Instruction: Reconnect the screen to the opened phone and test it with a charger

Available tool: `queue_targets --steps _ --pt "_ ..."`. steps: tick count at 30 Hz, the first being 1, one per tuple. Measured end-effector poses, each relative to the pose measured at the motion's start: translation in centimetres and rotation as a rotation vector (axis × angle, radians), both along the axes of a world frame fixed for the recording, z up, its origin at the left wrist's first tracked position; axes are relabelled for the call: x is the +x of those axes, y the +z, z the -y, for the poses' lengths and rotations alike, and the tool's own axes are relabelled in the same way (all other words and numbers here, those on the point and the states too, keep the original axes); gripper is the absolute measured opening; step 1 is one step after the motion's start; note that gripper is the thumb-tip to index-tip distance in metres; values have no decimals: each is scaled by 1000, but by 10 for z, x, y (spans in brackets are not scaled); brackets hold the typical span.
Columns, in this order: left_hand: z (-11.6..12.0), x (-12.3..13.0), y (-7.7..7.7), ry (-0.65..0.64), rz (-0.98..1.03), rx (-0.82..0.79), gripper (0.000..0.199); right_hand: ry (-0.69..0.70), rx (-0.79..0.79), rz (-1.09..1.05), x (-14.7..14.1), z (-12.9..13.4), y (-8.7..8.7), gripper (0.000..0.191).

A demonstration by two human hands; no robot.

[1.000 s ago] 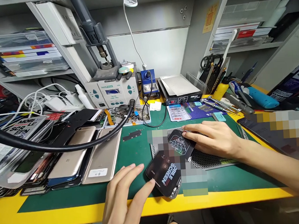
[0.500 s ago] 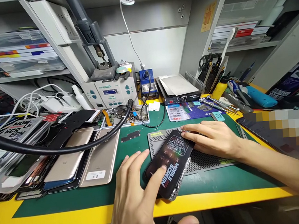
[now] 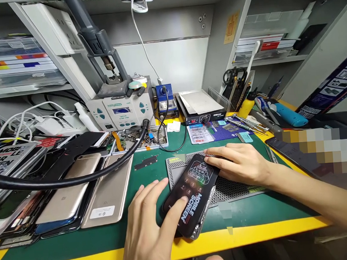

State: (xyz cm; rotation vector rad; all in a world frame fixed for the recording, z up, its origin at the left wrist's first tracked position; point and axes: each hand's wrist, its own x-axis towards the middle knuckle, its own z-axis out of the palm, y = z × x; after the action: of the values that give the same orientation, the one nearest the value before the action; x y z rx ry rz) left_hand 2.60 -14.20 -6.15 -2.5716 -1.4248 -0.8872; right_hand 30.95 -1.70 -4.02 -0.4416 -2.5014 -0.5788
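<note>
A black smartphone (image 3: 195,192) lies tilted on the grey perforated mat (image 3: 225,197), its near end overhanging the mat toward the yellow bench edge. Its lit display shows a line drawing, number keys and the words "MOBILE SCREEN". My left hand (image 3: 153,222) is open, fingers spread, with the index fingertip on the display near the keypad and the thumb apart, low in view. At the phone's far right corner, my right hand (image 3: 241,163) grips the edge with its fingertips; its thumb is hidden. A gap shows along the phone's right side, between screen and frame.
Several phones and gold back covers (image 3: 106,194) are piled at left, under a thick black hose (image 3: 76,179). Behind stand a hot-air station (image 3: 121,110), a tray of small parts (image 3: 138,139) and a flat heating unit (image 3: 204,118). Tweezers (image 3: 271,155) and another phone (image 3: 294,159) lie at right.
The whole view has shifted, so the bench appears farther left and slightly lower. Both hands stay in nearly the same places on the smartphone, and its display looks the same.
</note>
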Motion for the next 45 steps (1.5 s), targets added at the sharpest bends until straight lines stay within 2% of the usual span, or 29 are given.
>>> queue_targets --steps 10,18,24,30,35,39,45 --pt "-1 0 0 -9 8 11 79 1 3 -1 0 0 -1 18" --pt "5 3 6 32 74 -45 78 -23 6 30 4 -2 -5 22" --pt "12 5 11 104 112 -100 63 -25 -8 28 5 -2 -8 23" --pt "14 3 5 18 264 60 40 -35 8 21 3 -2 -7 21" --pt "16 0 1 -29 220 66 40 -28 18 21 3 -2 -5 21" --pt "16 -1 3 -28 207 45 42 -41 -8 -1 5 -3 -10 23" --pt "12 -3 2 -66 200 97 40 -55 -27 -1 7 -3 -15 25"
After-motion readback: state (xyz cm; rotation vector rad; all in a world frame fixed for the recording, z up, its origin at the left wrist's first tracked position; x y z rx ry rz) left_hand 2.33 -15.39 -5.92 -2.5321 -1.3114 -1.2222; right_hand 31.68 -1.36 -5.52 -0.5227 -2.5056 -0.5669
